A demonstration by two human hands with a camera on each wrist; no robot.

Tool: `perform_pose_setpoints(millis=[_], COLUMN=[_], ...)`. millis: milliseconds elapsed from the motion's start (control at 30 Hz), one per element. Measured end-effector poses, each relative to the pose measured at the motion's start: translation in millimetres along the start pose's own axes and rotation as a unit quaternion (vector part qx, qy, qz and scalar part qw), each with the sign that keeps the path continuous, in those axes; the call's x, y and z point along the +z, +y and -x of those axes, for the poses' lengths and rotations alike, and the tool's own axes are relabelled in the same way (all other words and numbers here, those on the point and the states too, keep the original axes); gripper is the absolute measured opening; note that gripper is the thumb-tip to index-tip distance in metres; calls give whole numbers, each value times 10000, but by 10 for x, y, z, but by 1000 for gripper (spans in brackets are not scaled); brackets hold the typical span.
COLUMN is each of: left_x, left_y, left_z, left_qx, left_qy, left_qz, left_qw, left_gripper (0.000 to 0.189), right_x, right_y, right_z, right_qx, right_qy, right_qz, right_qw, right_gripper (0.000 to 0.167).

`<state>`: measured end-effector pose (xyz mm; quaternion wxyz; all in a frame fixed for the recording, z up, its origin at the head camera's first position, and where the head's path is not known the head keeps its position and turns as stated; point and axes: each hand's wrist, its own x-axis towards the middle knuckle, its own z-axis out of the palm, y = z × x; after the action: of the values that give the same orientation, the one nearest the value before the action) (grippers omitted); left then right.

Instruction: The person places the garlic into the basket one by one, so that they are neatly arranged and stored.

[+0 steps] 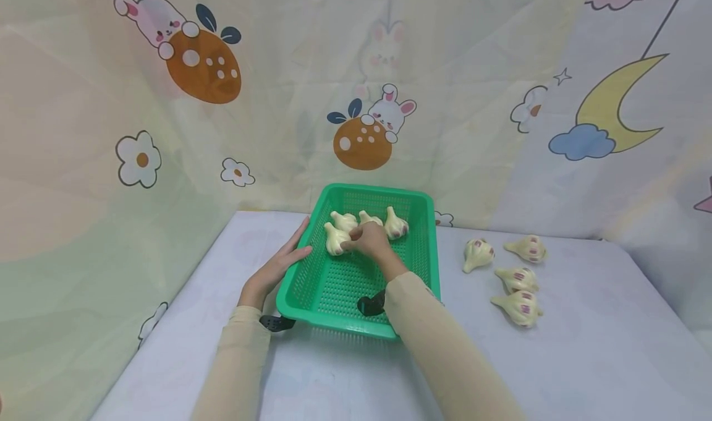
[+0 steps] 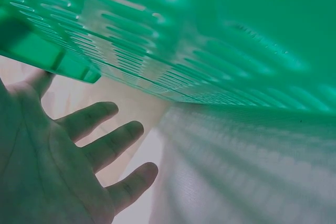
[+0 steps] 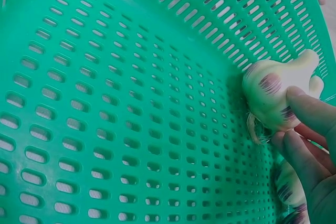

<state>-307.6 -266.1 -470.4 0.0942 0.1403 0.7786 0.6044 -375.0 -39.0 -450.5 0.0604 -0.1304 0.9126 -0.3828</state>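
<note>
The person's right arm reaches in over the near right part of the green basket (image 1: 356, 329), its pale sleeve (image 1: 445, 347) slanting up and leftward; the right hand (image 1: 374, 242) is turned toward the left wall, knuckles up, with thumb and fingertips pinching a garlic bulb (image 1: 335, 240); that bulb sits inside the basket by its left wall, its stem pointing away from the person.

The left hand (image 1: 275, 269) lies against the outside of the same wall, wrist low and arm coming up from below; its fingers are straight and spread, the palm facing the basket in the left wrist view, and one digit reaches over the rim; how firmly it presses, one cannot tell.

Three more bulbs (image 1: 397, 225) lie in the far half of the basket, one just beyond the pinched bulb, one partly hidden behind the right hand, one farther right; four loose bulbs (image 1: 478, 254) lie on the white table (image 1: 601, 347) to the right of the basket, two of them close together; a black wrist strap (image 1: 277, 323) shows beneath the left wrist; behind stands a cloth (image 1: 278, 99) printed with rabbits and flowers.
</note>
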Motion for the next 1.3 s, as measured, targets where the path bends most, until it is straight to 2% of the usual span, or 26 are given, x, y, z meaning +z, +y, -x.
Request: perform_pose_setpoints(millis=[167, 333, 533, 767, 933, 1133, 1233, 1300], left_x=[-4, 1, 0, -7, -3, 17, 14, 2], left_y=[-2, 3, 28, 20, -14, -18, -8, 0], left_z=[-3, 1, 13, 12, -10, -29, -16, 0], left_qx=[15, 23, 24, 19, 50, 25, -19, -26], left_qy=[-7, -30, -75, -87, -105, -82, -64, -48], left_qz=[9, 73, 84, 120, 111, 67, 81, 79], left_qw=[10000, 10000, 9999, 9999, 9999, 9999, 9999, 10000], left_gripper=[64, 65, 65, 63, 65, 66, 65, 65], right_x=[-1, -12, -26, -55, -77, -143, -245, -341], right_y=[-25, -26, -33, -56, -52, -95, -178, -243], right_z=[20, 26, 37, 76, 80, 118, 174, 225], right_qx=[29, 1, -135, -277, -213, -39, -81, -260], right_qy=[6, 32, 110, 255, 58, -69, -249, -378], right_qz=[216, 133, 121, 145, 258, 302, 423, 595], right_qw=[9998, 9999, 9998, 9992, 9994, 9995, 9988, 9972], right_gripper=[28, 33, 22, 27, 28, 45, 51, 51])
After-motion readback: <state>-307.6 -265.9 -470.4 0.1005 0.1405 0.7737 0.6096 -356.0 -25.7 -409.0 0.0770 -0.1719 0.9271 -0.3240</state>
